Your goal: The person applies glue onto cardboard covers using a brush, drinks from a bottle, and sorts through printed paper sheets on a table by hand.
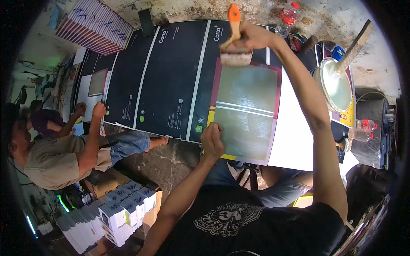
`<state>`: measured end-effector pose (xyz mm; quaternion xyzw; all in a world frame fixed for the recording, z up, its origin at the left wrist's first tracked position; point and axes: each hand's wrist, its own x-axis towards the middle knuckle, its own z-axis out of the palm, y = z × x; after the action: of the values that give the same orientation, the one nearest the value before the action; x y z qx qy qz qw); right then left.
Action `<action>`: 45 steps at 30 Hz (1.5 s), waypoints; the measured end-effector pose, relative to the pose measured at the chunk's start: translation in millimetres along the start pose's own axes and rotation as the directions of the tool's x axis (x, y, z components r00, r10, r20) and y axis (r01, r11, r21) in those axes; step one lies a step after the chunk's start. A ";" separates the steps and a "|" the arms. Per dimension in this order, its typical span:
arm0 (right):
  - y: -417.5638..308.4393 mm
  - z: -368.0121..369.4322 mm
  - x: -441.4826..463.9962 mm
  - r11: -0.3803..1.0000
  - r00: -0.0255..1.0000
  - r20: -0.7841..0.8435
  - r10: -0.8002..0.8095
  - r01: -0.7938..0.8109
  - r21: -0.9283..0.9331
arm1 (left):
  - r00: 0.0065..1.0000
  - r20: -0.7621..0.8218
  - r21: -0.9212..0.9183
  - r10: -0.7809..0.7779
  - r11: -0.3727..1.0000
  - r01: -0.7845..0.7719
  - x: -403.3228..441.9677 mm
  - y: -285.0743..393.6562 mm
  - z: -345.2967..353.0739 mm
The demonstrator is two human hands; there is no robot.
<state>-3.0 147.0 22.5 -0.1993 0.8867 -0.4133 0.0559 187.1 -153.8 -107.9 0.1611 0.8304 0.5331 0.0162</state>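
Note:
My right hand (252,37) grips a wide paintbrush (235,59) with an orange-tipped handle, its pale bristles over the top edge of a book cover sheet (245,132). The sheet is face down, with two greyish boards that look wet, white strips between them and a maroon and yellow border. At the sheet's left edge my left hand (212,140) is closed, knuckles up; whether it pinches the edge is hidden. White paper (290,141) lies on the right. To the right of my forearm stands a bucket of whitish paste (335,91) with a stick (354,47) in it.
Black printed sheets (171,77) cover the table. A tall book stack (96,27) and a phone (146,22) are at the far left. Bottles (287,20) stand at the back right. A co-worker (64,158) works at the left end; book stacks (124,209) sit on the floor.

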 end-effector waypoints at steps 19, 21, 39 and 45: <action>62.4 -13.9 -32.0 0.736 0.901 -0.393 0.184 -0.391 -0.552 | 0.999 -0.025 0.034 0.023 0.999 -0.022 -2.7 -5.7 4.1; 54.1 -14.2 -52.6 0.949 0.945 -0.309 0.103 -0.186 -0.254 | 0.999 -0.026 0.006 0.024 1.000 -0.023 -4.1 -4.4 1.4; 41.2 9.1 -145.1 0.701 0.657 -0.699 0.282 -0.638 -0.317 | 0.997 -0.070 -0.083 0.009 0.996 -0.015 -2.9 1.0 1.8; 22.0 37.4 -169.5 0.865 0.782 -0.572 0.247 -0.444 -0.234 | 0.996 -0.087 -0.101 -0.012 0.995 0.004 -3.9 1.2 2.0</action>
<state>155.1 200.9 -29.7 0.0831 0.9488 -0.2660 -0.1489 191.5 -152.7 -108.2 0.1333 0.8031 0.5806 -0.0098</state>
